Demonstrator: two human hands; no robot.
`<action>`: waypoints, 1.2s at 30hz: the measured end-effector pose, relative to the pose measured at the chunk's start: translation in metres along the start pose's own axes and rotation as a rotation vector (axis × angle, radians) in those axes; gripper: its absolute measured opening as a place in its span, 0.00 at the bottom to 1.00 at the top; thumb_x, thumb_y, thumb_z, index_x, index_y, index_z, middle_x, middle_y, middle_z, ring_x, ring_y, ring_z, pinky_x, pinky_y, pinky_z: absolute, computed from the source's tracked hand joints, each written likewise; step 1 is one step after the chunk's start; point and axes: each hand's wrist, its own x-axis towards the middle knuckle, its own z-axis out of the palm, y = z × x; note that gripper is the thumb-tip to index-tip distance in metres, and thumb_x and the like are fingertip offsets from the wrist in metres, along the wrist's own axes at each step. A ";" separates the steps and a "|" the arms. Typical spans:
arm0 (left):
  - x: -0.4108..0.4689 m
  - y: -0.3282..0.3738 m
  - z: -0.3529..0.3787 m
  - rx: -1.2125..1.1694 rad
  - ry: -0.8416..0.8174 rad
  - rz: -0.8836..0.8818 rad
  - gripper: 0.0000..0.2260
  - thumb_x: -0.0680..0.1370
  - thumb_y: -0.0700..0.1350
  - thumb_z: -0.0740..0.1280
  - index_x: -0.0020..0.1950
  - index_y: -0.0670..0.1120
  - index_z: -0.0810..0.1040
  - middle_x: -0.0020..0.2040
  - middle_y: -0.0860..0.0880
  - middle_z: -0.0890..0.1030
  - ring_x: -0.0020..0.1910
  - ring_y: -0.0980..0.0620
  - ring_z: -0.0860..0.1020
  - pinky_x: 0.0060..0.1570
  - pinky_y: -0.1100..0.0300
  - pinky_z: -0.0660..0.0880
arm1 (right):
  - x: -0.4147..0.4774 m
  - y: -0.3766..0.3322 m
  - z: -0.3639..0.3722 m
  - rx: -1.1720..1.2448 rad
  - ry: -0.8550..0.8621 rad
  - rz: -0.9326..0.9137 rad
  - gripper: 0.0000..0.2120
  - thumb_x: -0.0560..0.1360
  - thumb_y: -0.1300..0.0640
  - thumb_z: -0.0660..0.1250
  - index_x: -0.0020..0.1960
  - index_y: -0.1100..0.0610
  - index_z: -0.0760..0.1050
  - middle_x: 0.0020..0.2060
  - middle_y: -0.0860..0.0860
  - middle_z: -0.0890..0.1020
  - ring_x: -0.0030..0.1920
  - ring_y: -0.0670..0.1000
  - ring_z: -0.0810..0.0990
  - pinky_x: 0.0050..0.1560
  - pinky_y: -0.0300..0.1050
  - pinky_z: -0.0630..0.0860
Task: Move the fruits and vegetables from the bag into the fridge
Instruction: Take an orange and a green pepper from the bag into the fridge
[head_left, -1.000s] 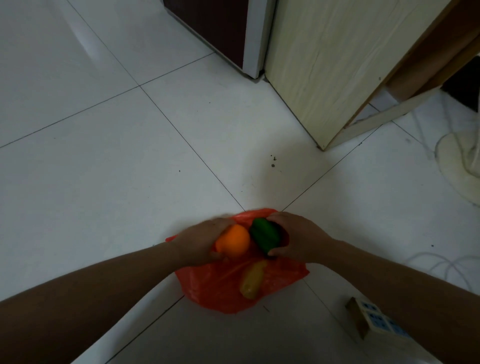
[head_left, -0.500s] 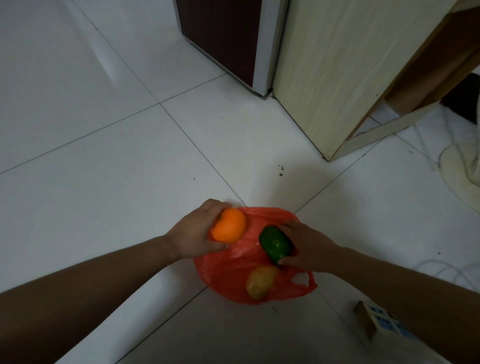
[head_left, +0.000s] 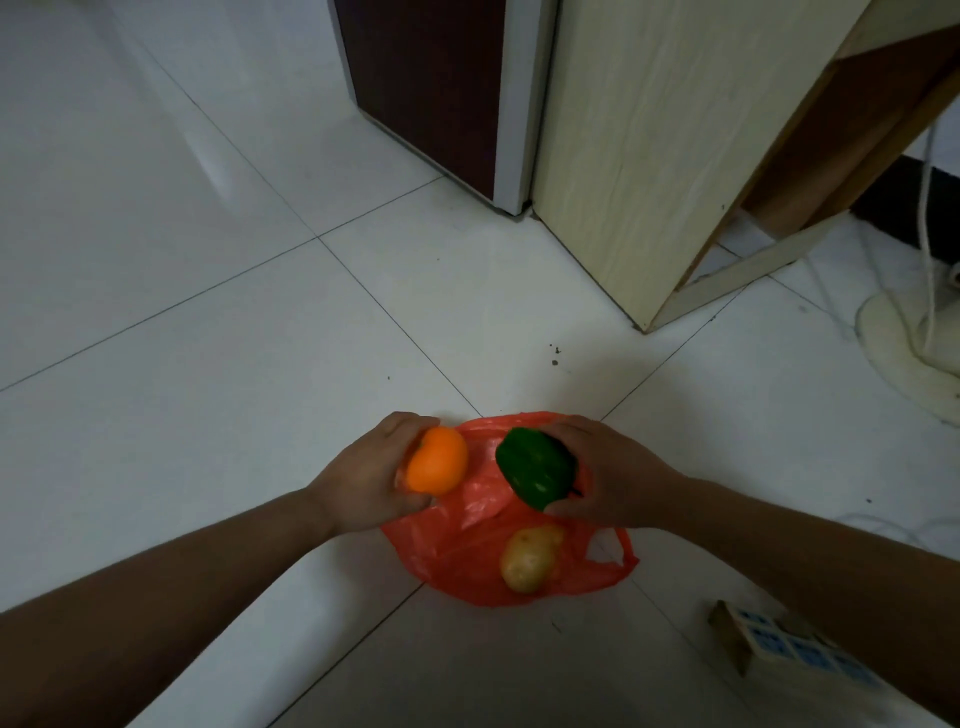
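An orange-red plastic bag (head_left: 467, 561) lies flat on the white tiled floor. My left hand (head_left: 363, 478) grips a round orange fruit (head_left: 437, 467) just above the bag's left edge. My right hand (head_left: 613, 473) grips a dark green pepper (head_left: 535, 467) over the bag's upper right part. A yellowish potato (head_left: 529, 558) rests on the bag below the pepper. The fridge (head_left: 441, 88), dark red with a white edge, stands at the top centre; its door appears shut.
A pale wooden cabinet side (head_left: 660, 135) stands to the right of the fridge. A fan base (head_left: 914, 348) and white cord sit at the far right. A small box with blue squares (head_left: 779, 649) lies at the lower right.
Both hands have lifted their fruit off the bag and drawn slightly apart. The potato now lies uncovered on the bag. The view has tilted up toward the fridge.
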 end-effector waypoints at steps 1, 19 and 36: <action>0.001 0.003 -0.003 -0.009 0.011 -0.012 0.38 0.63 0.56 0.72 0.71 0.51 0.62 0.66 0.51 0.68 0.59 0.58 0.67 0.54 0.69 0.66 | 0.001 -0.002 -0.004 0.016 0.027 -0.013 0.41 0.65 0.40 0.73 0.71 0.51 0.61 0.64 0.49 0.70 0.63 0.49 0.69 0.62 0.41 0.67; -0.076 0.277 -0.281 -0.310 0.178 -0.204 0.37 0.60 0.58 0.73 0.67 0.59 0.64 0.61 0.54 0.66 0.58 0.58 0.68 0.51 0.70 0.68 | -0.130 -0.207 -0.301 0.540 0.228 0.304 0.33 0.61 0.53 0.77 0.62 0.48 0.67 0.54 0.45 0.74 0.54 0.45 0.75 0.52 0.38 0.77; -0.287 0.492 -0.555 -0.524 0.528 -0.572 0.31 0.67 0.48 0.76 0.64 0.60 0.63 0.60 0.53 0.66 0.59 0.52 0.69 0.54 0.56 0.73 | -0.191 -0.499 -0.572 0.492 0.070 0.044 0.32 0.59 0.45 0.71 0.61 0.37 0.64 0.58 0.37 0.69 0.59 0.42 0.70 0.57 0.43 0.74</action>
